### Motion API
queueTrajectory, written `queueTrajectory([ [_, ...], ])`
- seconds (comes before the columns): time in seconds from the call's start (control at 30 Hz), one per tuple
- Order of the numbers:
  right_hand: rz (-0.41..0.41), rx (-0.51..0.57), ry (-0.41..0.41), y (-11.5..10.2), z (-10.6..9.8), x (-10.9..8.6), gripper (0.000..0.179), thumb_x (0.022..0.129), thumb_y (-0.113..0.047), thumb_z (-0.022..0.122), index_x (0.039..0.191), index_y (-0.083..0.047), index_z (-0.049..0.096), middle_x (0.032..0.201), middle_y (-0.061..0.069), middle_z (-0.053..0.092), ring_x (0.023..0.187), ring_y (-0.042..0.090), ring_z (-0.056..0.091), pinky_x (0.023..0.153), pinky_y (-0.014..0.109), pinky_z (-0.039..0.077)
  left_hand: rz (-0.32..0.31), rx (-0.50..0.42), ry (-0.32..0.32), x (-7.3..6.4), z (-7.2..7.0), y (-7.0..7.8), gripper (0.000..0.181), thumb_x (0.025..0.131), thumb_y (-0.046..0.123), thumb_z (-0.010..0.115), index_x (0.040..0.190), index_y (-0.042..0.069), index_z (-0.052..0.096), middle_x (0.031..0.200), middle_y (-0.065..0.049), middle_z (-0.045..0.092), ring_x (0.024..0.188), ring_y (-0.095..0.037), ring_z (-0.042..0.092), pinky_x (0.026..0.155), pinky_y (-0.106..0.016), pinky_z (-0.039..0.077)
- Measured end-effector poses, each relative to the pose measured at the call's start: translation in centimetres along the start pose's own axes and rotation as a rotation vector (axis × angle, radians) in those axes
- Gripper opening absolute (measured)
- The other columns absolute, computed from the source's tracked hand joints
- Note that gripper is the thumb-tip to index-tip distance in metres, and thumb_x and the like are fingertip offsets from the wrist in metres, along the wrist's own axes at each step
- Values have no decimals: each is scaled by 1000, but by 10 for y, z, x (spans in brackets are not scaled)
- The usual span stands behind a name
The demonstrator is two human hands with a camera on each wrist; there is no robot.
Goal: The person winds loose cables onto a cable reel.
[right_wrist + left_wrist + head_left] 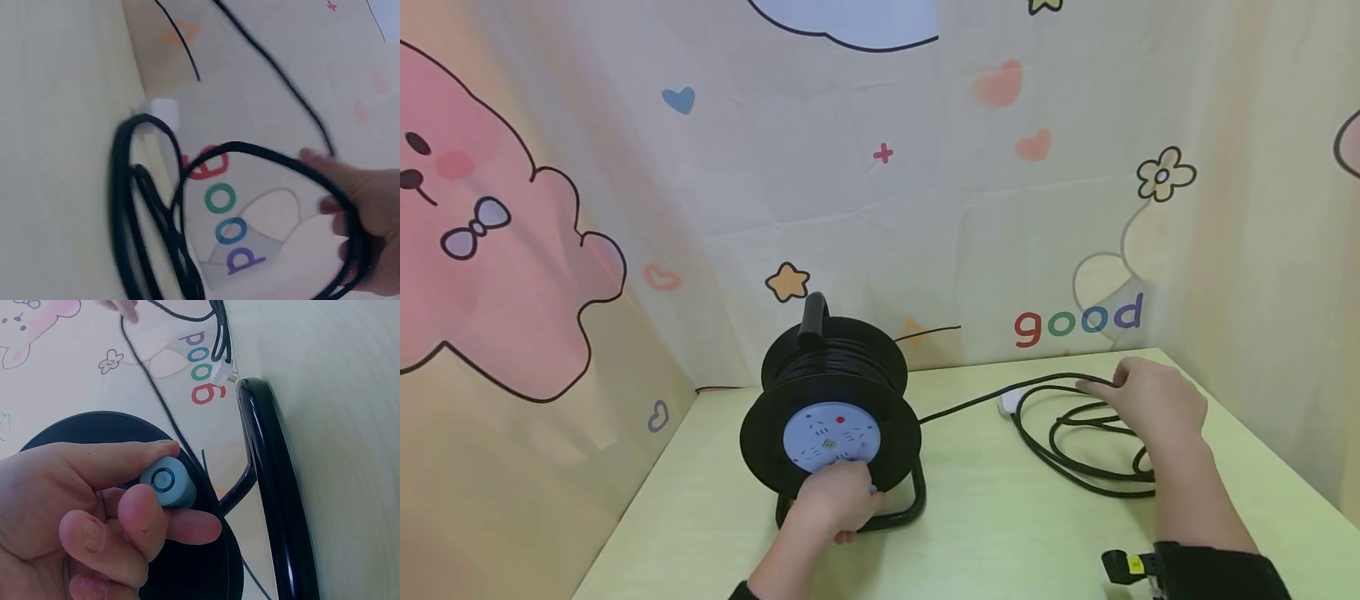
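A black cable reel (763, 442) with a pale blue socket panel (820, 425) stands on the table in the head view. My left hand (838, 498) is at the lower front of the reel, its fingers and thumb gripping a small blue-grey round crank knob (175, 481). Off to the right, my right hand (1157, 404) holds the black cable (977, 406), which runs taut from the reel's side. Beyond that hand the cable falls in loose loops (1052, 457). A white plug (1011, 404) lies by the loops, partly behind the cable.
The reel rests on a black tubular stand (917, 500), with a black carrying handle (812, 321) on top. Under everything is a pale yellow-green table (985, 533). A printed curtain (880, 208) hangs at the back and sides, where a thin dark wire (928, 332) shows.
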State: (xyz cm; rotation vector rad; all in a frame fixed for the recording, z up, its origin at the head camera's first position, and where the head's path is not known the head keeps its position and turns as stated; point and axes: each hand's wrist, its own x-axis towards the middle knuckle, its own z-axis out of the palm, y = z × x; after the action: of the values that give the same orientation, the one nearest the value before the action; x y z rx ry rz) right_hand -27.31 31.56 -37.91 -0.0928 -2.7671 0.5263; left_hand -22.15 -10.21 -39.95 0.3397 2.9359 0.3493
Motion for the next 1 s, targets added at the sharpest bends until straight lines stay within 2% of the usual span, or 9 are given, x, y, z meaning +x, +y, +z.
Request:
queueTrajectory([
  [0.17, -42, -12, -112, 18, -10, -3, 40, 79, -51, 71, 91, -12, 69, 84, 10, 64, 68, 27, 53, 47, 38, 41, -4, 20, 3, 1, -2, -1, 32, 91, 38, 61, 71, 13, 55, 46, 0, 55, 33, -13, 52, 53, -34, 46],
  [0.23, -29, -36, -95, 21, -12, -4, 47, 81, -58, 66, 93, -12, 70, 86, 12, 64, 69, 28, 53, 47, 40, 41, -3, 26, 5, 1, -2, -2, 31, 91, 38, 61, 72, 13, 55, 46, 0, 55, 33, -13, 52, 54, -34, 46],
  [0.37, 16, -72, 21, 14, -14, -4, 64, 83, -69, 55, 101, -10, 71, 87, 17, 65, 67, 31, 54, 43, 41, 39, 0, 6, -2, 2, -1, -2, 31, 91, 37, 62, 72, 13, 55, 47, 0, 55, 35, -14, 53, 52, -33, 46],
  [0.43, 5, -67, 105, 8, -13, -5, 53, 87, -58, 59, 100, -8, 71, 87, 19, 66, 68, 34, 56, 45, 45, 40, 1, -8, -8, 2, 0, -2, 32, 91, 36, 62, 70, 13, 55, 48, 0, 55, 36, -15, 54, 51, -33, 45],
  [0.57, -32, -13, 279, -1, -9, -4, 18, 90, -17, 61, 98, -1, 67, 90, 24, 65, 80, 44, 55, 59, 57, 41, 9, -24, -8, 2, 1, -1, 34, 91, 37, 61, 68, 14, 54, 48, 0, 55, 37, -16, 55, 50, -32, 45],
  [0.63, -24, 29, 339, -5, -6, -3, 17, 91, -12, 58, 97, 3, 64, 89, 28, 61, 83, 48, 52, 65, 62, 40, 13, -25, -6, 2, 1, -1, 34, 91, 37, 61, 67, 14, 54, 47, 0, 55, 36, -15, 54, 50, -32, 45],
  [0.77, 31, 115, 380, -10, -3, 0, 40, 100, -27, 50, 100, 11, 58, 91, 37, 53, 89, 54, 47, 73, 66, 38, 16, -25, -11, 2, 1, 0, 37, 92, 38, 59, 65, 14, 54, 47, 1, 55, 36, -13, 54, 50, -31, 46],
  [0.9, 77, 196, 290, -7, -3, 4, 69, 101, -50, 37, 107, 17, 54, 99, 43, 44, 95, 57, 40, 78, 67, 37, 19, -27, -14, 1, 0, 0, 38, 92, 38, 59, 63, 14, 54, 46, 2, 55, 36, -13, 54, 51, -31, 46],
  [1.0, 45, 233, 217, 1, -3, 7, 73, 99, -57, 34, 95, 13, 57, 89, 34, 51, 83, 48, 48, 67, 57, 42, 20, -26, -13, 2, 0, -1, 38, 92, 39, 59, 63, 14, 54, 46, 2, 56, 36, -13, 54, 52, -31, 46],
])
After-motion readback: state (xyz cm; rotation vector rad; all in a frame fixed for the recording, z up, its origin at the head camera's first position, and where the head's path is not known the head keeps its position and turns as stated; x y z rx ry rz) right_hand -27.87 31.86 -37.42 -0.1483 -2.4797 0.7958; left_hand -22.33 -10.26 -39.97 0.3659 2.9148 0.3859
